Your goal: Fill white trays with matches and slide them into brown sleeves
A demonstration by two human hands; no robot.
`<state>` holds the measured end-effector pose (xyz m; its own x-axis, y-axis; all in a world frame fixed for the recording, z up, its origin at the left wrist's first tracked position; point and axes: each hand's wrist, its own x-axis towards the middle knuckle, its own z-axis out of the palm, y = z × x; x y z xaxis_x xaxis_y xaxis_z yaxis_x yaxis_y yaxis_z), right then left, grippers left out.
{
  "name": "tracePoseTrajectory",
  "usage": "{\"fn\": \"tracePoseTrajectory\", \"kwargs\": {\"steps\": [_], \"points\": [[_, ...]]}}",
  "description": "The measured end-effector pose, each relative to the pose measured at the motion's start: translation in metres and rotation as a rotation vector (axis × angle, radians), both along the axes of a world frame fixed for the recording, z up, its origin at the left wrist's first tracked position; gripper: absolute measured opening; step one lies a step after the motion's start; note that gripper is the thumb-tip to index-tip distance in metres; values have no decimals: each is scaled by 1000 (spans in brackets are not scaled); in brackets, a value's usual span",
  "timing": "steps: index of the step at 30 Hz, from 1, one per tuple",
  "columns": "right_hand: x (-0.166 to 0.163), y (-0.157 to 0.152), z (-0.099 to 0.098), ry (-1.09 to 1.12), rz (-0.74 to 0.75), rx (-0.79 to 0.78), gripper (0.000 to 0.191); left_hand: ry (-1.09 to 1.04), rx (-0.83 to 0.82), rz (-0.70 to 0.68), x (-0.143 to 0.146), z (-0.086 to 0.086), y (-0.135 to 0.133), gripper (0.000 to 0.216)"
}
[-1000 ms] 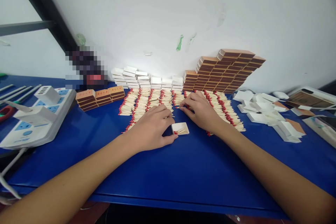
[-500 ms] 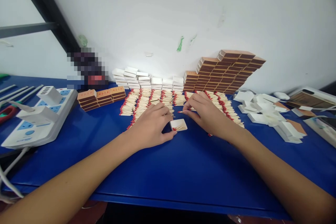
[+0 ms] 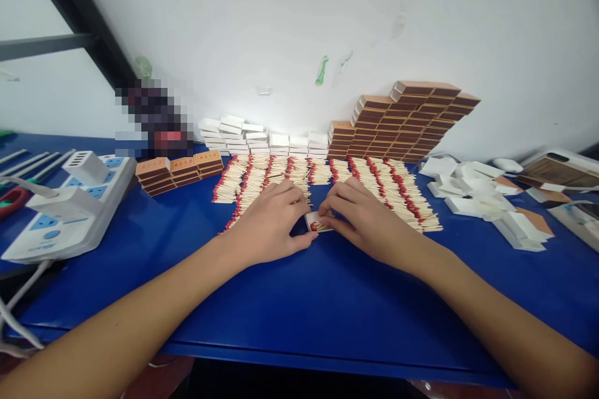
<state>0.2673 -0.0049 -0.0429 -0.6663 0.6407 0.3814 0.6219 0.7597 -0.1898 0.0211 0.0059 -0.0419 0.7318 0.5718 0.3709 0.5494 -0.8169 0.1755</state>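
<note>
A small white matchbox tray (image 3: 310,218) lies on the blue table, with a few red-headed matches in it. My left hand (image 3: 271,224) grips the tray's left end between thumb and fingers. Over the tray's right side is my right hand (image 3: 362,215), its thumb and fingertips pinched on a match and covering part of the tray. Behind both hands, rows of loose matches (image 3: 407,190) are spread across the table, partly hidden by the hands.
White trays (image 3: 279,142) are stacked along the wall, beside a tall stack of brown matchboxes (image 3: 397,124). More matchboxes (image 3: 182,171) stand at left, near a power strip (image 3: 79,234). Loose white trays (image 3: 472,193) are piled at right, near a phone (image 3: 561,168).
My right hand has come down and toward me, from the front of the match rows to the tray, carrying a match. My left hand keeps its hold on the tray.
</note>
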Motion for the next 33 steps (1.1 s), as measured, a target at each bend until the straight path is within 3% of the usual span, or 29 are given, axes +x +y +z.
{"fn": "tracePoseTrajectory", "kwargs": {"steps": [15,20,24,33], "points": [[6,0,-3,79,-21,-143,13,-12,-24,-22,-1,-1,1,27],[9,17,-5,144,-135,-39,11,-13,-27,-21,-2,-3,2,29],[5,38,-13,25,-228,130,22,-13,-32,-17,-2,-4,2,30],[6,50,-25,-43,-222,193,24,-5,-11,-18,-1,-4,1,31]]}}
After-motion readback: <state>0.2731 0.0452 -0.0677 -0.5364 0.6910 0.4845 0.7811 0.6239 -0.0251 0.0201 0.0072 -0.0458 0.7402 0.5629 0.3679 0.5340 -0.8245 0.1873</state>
